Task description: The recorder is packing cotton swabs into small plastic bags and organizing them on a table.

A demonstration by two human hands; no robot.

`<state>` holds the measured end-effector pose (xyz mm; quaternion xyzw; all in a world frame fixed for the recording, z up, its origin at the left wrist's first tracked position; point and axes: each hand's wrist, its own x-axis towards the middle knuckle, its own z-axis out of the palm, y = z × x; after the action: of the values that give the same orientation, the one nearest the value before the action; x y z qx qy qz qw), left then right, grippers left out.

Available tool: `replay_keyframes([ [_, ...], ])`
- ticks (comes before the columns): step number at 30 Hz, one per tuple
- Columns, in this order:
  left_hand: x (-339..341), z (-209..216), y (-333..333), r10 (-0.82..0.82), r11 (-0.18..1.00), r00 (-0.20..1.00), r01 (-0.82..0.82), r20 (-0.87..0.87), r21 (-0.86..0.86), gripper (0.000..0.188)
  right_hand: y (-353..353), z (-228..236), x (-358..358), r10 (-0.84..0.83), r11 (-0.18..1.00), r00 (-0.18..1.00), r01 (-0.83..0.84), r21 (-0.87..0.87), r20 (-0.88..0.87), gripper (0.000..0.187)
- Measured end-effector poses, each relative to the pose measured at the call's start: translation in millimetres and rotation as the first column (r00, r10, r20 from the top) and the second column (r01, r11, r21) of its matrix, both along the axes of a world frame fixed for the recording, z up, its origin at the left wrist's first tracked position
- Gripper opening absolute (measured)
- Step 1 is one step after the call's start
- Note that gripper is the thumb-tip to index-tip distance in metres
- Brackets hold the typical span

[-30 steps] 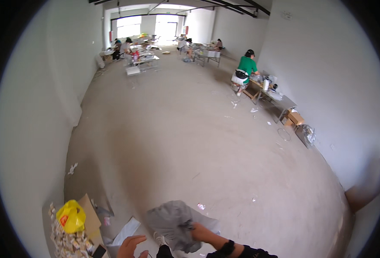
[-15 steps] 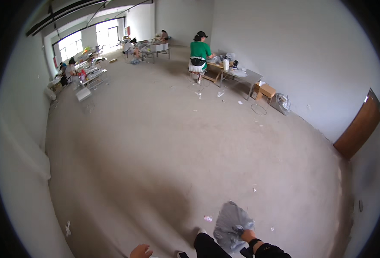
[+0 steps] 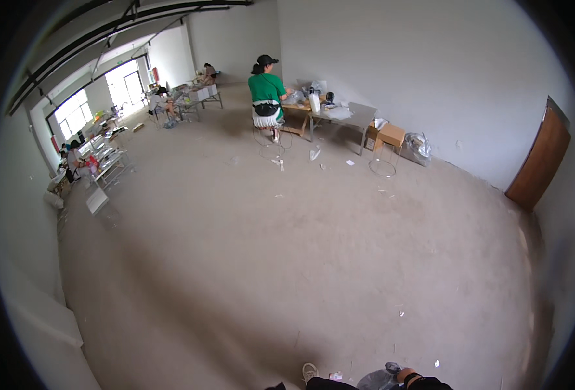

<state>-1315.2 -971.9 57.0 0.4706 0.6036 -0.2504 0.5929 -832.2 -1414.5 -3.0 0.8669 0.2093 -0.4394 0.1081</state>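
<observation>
At the lower edge, my right hand [image 3: 405, 375] is closed round the gathered top of a grey plastic bag [image 3: 377, 380]. A dark band circles that wrist, and the sleeve is black. Most of the bag is cut off by the bottom of the picture. It hangs beside my leg in dark trousers [image 3: 326, 384], close to my light shoe [image 3: 309, 371]. A small pinkish-white scrap [image 3: 335, 376] lies on the floor between shoe and bag. My left hand is out of the picture.
Ahead, a person in a green top [image 3: 266, 91] sits at a work table [image 3: 349, 116] along the right wall. A cardboard box [image 3: 391, 135], wire-legged stool [image 3: 383, 168] and clear bag [image 3: 418, 148] stand beyond. A brown door [image 3: 541, 159] is right. More people work at tables [image 3: 112, 162] far left.
The view has tilted up and turned right. My right hand and the grey bag now sit lower in the picture, and my left hand has dropped out of view.
</observation>
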Motion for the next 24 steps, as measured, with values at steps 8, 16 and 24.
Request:
replay_keyframes([
  [8,92.8,-76.6,143.2,0.552,0.822,0.831,-0.527,0.07,-0.216,0.031,133.0,2.3,98.0,-0.01,0.987,0.999,0.002,-0.159,-0.049,0.035],
  [16,334.6,-29.8,427.5,-0.7,0.672,0.708,0.696,-0.089,0.252,0.026,295.9,-31.2,211.5,-0.112,0.987,0.954,0.075,0.141,0.277,0.023],
  [24,586.0,-49.1,659.1,-0.562,0.666,0.793,0.263,0.237,0.698,0.028,558.5,43.3,389.8,-0.38,0.918,0.88,0.32,0.235,0.286,0.03],
])
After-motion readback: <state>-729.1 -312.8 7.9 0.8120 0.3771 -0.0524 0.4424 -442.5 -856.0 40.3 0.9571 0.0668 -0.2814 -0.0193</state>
